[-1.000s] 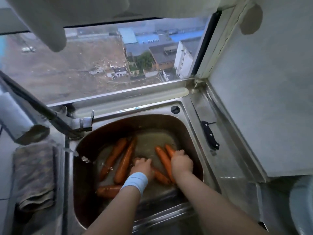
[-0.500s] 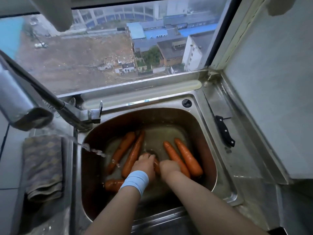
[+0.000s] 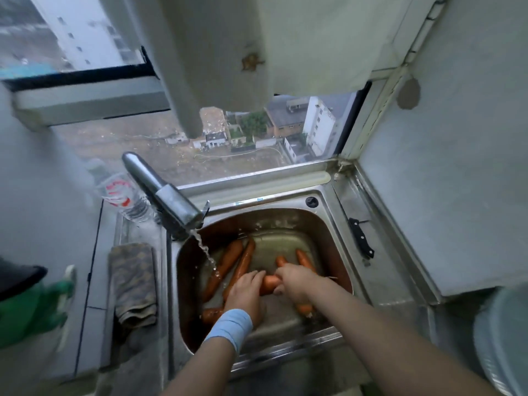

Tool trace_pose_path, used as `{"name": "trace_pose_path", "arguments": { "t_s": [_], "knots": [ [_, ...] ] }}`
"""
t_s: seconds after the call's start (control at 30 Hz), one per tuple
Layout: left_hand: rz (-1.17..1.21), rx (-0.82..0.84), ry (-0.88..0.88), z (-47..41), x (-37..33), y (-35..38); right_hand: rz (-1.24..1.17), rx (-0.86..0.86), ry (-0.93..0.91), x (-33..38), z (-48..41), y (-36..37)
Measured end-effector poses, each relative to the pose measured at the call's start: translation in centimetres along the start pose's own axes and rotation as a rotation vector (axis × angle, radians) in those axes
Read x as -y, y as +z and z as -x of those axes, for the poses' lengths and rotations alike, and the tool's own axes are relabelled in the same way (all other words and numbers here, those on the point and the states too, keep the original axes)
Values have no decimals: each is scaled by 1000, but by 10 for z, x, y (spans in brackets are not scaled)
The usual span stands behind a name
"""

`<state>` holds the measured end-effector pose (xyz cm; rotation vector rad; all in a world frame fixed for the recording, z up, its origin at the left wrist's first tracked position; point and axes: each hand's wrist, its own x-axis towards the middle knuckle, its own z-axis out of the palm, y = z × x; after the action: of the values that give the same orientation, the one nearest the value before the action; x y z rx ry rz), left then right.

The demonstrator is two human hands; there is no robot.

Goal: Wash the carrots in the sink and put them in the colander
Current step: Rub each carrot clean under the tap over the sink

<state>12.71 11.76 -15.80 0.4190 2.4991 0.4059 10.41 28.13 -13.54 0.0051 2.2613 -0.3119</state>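
Observation:
Several orange carrots lie in shallow water in the steel sink (image 3: 337, 224). My left hand (image 3: 245, 292), with a light blue band on the wrist, and my right hand (image 3: 295, 281) both grip one carrot (image 3: 270, 282) held crosswise between them. Two long carrots (image 3: 228, 264) lie to the left under the stream. Two more carrots (image 3: 304, 258) lie behind my right hand. Another carrot (image 3: 211, 314) sits at the front left. The tap (image 3: 168, 195) runs water into the sink. A pale rim (image 3: 497, 344) at the far right may be the colander.
A black-handled knife (image 3: 361, 238) lies on the steel ledge right of the sink. A folded patterned cloth (image 3: 133, 281) lies left of it. A plastic bottle (image 3: 125, 198) stands behind the tap. A green item (image 3: 34, 310) is at the far left. A white cloth (image 3: 228, 52) hangs overhead.
My hands have come together on one carrot and lifted it crosswise. The tap stream is now stronger. The head has tilted up and back, showing more of the window and hanging cloth.

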Motion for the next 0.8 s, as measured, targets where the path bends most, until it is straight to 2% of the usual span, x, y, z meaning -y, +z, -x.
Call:
{"name": "trace_pose_path", "arguments": {
  "t_s": [0.23,0.33,0.4,0.5,0.63,0.73,0.8],
  "knots": [
    [19,-125,-31,55,37,-53,39,-145,-157,51,49,-32],
    [14,-99,-71,67,56,-81,11,-218,-179,72,60,-40],
    [26,-72,-93,67,67,-96,-3,-338,-169,87,66,-47],
    [202,-34,-148,66,72,-120,-52,-549,-103,105,67,-52],
    [497,35,-211,62,69,-145,-247,-498,-65,123,59,-46],
    [616,39,-255,58,65,-159,-453,-419,-66,135,58,-46],
    [674,56,-286,56,62,-166,-410,-347,-90,141,61,-46]
  ]
}}
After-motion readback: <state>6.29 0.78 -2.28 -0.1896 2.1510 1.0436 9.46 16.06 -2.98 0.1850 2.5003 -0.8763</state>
